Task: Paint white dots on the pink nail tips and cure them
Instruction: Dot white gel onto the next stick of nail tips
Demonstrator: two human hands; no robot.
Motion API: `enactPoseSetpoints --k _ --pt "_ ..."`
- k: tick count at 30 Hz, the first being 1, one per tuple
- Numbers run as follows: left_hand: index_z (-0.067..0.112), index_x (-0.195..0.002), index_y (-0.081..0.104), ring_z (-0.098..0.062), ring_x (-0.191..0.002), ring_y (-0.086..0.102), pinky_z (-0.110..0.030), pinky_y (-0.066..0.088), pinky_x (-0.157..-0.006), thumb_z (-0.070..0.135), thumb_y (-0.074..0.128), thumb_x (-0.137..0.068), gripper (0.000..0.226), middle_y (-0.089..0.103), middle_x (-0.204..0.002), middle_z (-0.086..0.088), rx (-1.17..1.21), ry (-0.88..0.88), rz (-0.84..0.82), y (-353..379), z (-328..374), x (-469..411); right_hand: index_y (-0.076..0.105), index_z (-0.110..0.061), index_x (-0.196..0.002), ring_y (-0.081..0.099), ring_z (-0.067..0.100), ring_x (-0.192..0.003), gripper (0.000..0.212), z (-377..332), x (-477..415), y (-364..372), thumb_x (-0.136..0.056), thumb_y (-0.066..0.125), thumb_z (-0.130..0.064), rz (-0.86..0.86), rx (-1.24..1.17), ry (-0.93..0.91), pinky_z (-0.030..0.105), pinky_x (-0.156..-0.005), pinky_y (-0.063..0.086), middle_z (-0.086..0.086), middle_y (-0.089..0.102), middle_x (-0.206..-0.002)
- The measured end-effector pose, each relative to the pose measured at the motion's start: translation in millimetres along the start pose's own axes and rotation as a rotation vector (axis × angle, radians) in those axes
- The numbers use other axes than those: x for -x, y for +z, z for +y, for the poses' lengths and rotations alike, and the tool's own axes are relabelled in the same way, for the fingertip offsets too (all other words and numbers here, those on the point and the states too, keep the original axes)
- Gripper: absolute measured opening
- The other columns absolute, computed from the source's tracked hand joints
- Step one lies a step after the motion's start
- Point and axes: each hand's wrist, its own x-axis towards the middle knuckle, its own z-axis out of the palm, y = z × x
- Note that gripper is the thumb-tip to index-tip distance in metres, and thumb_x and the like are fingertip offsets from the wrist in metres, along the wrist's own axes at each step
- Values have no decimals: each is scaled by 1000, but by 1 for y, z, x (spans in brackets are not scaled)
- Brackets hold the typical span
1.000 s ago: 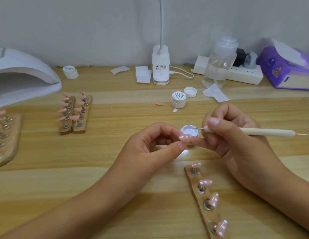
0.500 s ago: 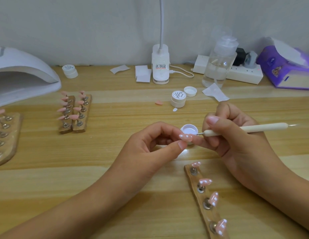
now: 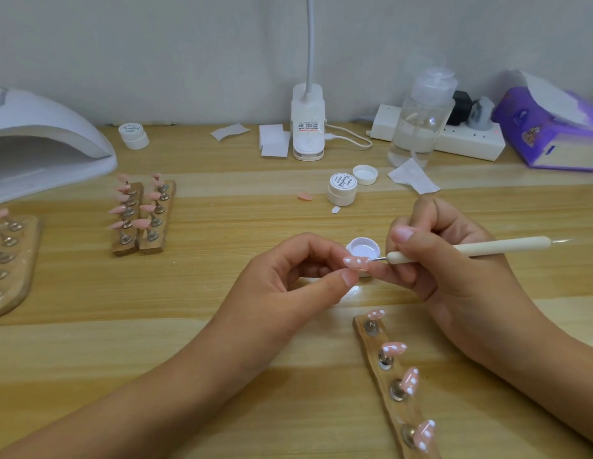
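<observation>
Dotting a pink nail tip (image 3: 355,262) just in front of the gel pot (image 3: 364,250)
left hand (image 3: 288,283) is pinching it, right hand (image 3: 447,270) is gripping the dotting tool (image 3: 470,249); a wobble could be smearing wet dots.

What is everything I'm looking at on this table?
Curing lamp: 1, white, far left.
Tip holders: 3, wooden, plain pink tips, left.
Wooden strip: 1, near right.
Dotted tips: 4, pink with white dots, on the strip.
Closed jars: 2, white, by lamp and at centre.
Loose lid: 1, white, beside centre jar.
Open pot: 1, white, behind the fingertips.
Loose tip: 1, pink, left of centre jar.
Desk light: 1, white, back centre.
Bottle: 1, clear, back right.
Power strip: 1, white, behind bottle.
Tissue box: 1, purple, far right.
Wipes: several, white, back.
Left hand: 1, pinches one dotted pink tip.
Right hand: 1, holds cream dotting tool pointed at that tip.
</observation>
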Motion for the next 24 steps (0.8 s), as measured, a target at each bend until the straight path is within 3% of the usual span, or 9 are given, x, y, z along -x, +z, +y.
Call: enactPoseSetpoints --k 24 --pt "29 -79 72 -2 -72 57 -14 48 -69 17 68 -77 13 66 -77 13 -6 8 -6 -1 0 0 52 -21 -56 55 4 -51 23 0 0 0 -71 70 -18 -19 -22 15 26 -67 57 -4 51 -57"
